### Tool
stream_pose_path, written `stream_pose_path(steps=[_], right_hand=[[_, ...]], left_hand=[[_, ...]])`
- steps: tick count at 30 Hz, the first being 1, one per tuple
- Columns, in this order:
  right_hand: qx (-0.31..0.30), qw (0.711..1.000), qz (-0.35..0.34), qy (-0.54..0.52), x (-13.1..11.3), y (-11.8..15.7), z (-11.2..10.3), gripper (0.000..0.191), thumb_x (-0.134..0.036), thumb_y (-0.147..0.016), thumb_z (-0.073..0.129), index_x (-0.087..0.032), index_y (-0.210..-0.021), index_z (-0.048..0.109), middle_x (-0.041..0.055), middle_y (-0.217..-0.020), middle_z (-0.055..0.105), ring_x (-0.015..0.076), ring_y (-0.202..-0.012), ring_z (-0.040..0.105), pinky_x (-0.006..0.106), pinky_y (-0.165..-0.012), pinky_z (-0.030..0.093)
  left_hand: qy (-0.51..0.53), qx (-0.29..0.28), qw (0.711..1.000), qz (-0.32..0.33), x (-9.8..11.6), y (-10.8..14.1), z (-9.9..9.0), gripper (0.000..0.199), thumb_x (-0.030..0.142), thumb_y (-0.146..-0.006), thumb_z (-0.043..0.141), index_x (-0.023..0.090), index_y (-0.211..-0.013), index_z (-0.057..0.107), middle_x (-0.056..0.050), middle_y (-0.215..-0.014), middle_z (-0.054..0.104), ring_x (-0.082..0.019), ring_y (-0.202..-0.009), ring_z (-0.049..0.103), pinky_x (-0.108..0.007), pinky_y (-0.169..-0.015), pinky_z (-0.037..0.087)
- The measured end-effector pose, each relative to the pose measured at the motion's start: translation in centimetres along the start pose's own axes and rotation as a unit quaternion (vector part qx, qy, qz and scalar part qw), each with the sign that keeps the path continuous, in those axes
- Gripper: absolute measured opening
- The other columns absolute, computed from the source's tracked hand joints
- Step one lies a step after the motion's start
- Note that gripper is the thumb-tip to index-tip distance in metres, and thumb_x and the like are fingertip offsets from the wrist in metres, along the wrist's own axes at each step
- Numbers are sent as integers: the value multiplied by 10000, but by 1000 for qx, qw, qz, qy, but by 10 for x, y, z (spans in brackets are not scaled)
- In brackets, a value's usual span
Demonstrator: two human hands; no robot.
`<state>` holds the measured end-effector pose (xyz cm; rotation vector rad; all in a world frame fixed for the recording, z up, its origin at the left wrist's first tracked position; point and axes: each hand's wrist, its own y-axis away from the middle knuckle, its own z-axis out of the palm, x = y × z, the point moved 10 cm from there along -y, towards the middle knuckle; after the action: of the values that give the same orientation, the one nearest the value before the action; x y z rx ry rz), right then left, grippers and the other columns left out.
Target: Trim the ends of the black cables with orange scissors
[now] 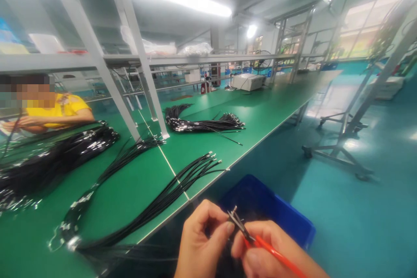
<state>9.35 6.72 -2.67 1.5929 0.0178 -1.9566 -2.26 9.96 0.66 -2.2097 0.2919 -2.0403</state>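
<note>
My right hand (pixel 263 243) is closed around the red handles of a small cutting tool (pixel 240 224), whose metal jaws point up and left. Thumb and forefinger of my left hand (pixel 205 236) pinch a thin dark cable end beside the jaws; a small metallic tip (pixel 235 208) shows there. Both hands are close together in front of the table's edge. To their left, a bundle of black cables (pixel 156 195) curves across the green table (pixel 127 195), its loose ends lying near the edge.
A blue bin (pixel 289 217) is below my hands. More black cables (pixel 202 125) lie farther back, with a large pile (pixel 58 152) at left. Metal posts (pixel 143 52) rise from the table. A person in yellow (pixel 70 108) sits across. A wheeled frame (pixel 339 150) stands right.
</note>
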Motion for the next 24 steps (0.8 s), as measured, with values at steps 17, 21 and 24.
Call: stream_pose_path(steps=[17, 21, 24], right_hand=[[-10, 991, -77, 108, -19, -1, -2, 598, -714, -541, 688, -179, -785, 577, -60, -578, 432, 76, -501, 299, 228, -471, 232], [3, 989, -142, 35, -24, -4, -13, 590, -716, -599, 655, -190, -846, 551, -62, -595, 418, 72, -502, 284, 222, -455, 202], [40, 989, -140, -13, -20, -6, -19, 461, -610, -653, 696, -204, -831, 569, -74, -567, 391, 58, -464, 279, 212, -423, 177]], left_hand=[[76, 58, 994, -53, -5, 0, -7, 138, 258, -661, 726, 171, -630, 625, 41, -549, 534, -97, -532, 440, -188, -516, 350], [193, 15, 972, -131, -20, -1, -1, 239, 329, -607, 791, 153, -640, 631, 22, -575, 578, -81, -527, 423, -177, -505, 328], [244, -12, 958, -153, -24, -2, 2, 255, 342, -611, 796, 153, -632, 626, 13, -574, 596, -84, -541, 439, -183, -538, 346]])
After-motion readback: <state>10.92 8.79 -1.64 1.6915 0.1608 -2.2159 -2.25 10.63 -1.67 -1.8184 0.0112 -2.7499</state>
